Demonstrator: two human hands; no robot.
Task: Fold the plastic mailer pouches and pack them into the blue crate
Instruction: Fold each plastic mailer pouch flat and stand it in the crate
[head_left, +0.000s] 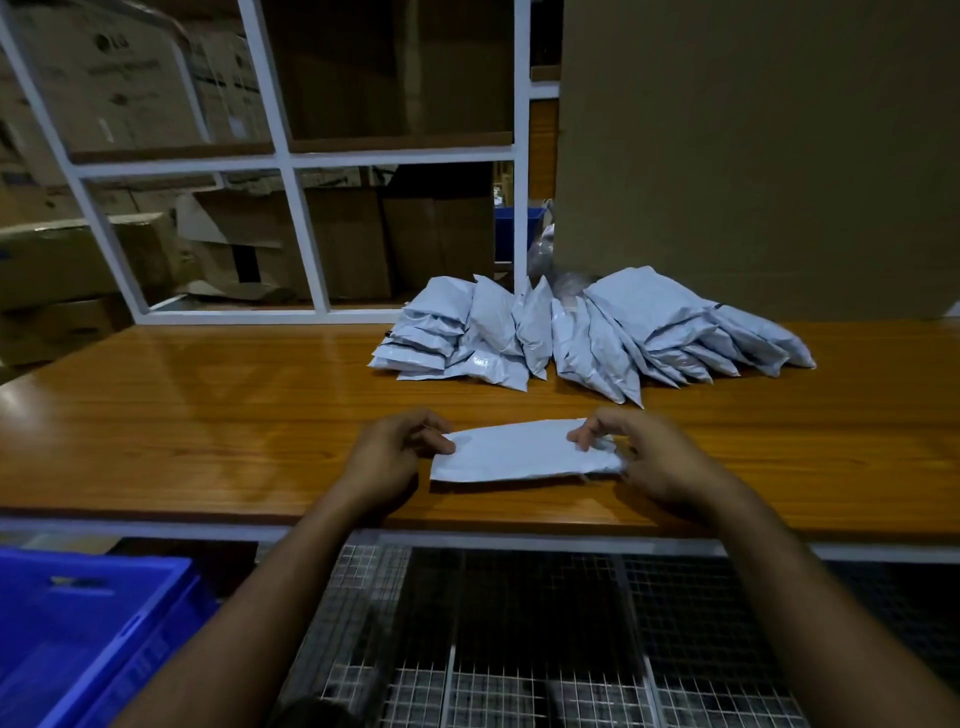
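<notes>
The person holds one white pouch (524, 451) flat on the wooden table (208, 415), close to the near edge. The left hand (387, 457) pinches its left end, and the right hand (639, 457) pinches its right end with curled fingers. I think the folding step is in hand now. The next move probably needs one end turned over the other and pressed flat. Many pouches (587, 332) wait in a pile behind. The blue crate (93, 639) stands low on the left.
</notes>
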